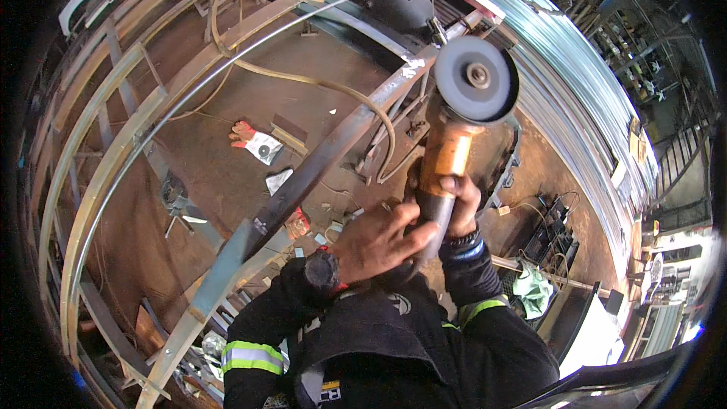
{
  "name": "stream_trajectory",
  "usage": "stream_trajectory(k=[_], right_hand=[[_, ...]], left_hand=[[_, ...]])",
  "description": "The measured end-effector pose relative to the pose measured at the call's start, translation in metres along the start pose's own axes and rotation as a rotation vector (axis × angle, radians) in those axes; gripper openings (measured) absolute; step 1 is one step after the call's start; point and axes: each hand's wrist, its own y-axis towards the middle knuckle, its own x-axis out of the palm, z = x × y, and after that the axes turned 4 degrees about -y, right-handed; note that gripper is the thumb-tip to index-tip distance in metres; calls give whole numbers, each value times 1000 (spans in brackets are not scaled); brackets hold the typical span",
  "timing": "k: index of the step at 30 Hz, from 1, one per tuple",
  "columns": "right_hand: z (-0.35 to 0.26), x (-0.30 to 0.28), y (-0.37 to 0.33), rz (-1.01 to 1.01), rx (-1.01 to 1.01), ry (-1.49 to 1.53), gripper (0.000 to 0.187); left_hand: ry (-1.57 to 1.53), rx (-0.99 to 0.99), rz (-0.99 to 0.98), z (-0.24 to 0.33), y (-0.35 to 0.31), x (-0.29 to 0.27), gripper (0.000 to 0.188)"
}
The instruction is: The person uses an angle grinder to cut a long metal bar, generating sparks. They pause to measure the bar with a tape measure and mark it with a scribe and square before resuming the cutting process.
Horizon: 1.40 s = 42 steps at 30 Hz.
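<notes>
Some of the grinder (448, 153) unseen behind the left hand (379, 242)

blk jacket (409, 341) w/ ylw-slvr bands (252, 357), dk watch (323, 270)

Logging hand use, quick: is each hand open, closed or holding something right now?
Left hand: fingers against the rear of the grinder; whether it has a grip cannot be told.
Right hand: closed, holding the grinder.

Orange grinder (448, 150), grey disc (457, 89), black sleeves (507, 341) banded silver and lime, and there's a red-and-white glove (257, 140), pale green cloth (532, 291), black welding helmet (394, 6)!
</notes>
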Motion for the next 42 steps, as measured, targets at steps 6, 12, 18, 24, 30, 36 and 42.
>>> stream_trajectory(k=[6,12,18,24,30,36,42], right_hand=[[-28,-80,127,-152,395,-66,60],[-27,-132,265,-265,631,125,49],[-19,-130,340,-365,671,88,52],[-54,-125,299,-453,241,-964,55],[-40,-142,284,-302,-184,-1503,52],[-27,-195,296,-503,-462,-1370,46],[-56,-141,275,-345,191,-1207,38]], left_hand=[[96,-330,-15,-47,19,13,57],[63,-923,218,-32,-51,11,50],[45,-1356,528,27,-106,45,42],[-39,-1437,753,34,-146,94,37],[62,-1544,624,22,-121,89,37],[109,-1480,501,19,-80,52,36],[175,-1359,565,35,-87,56,33]])
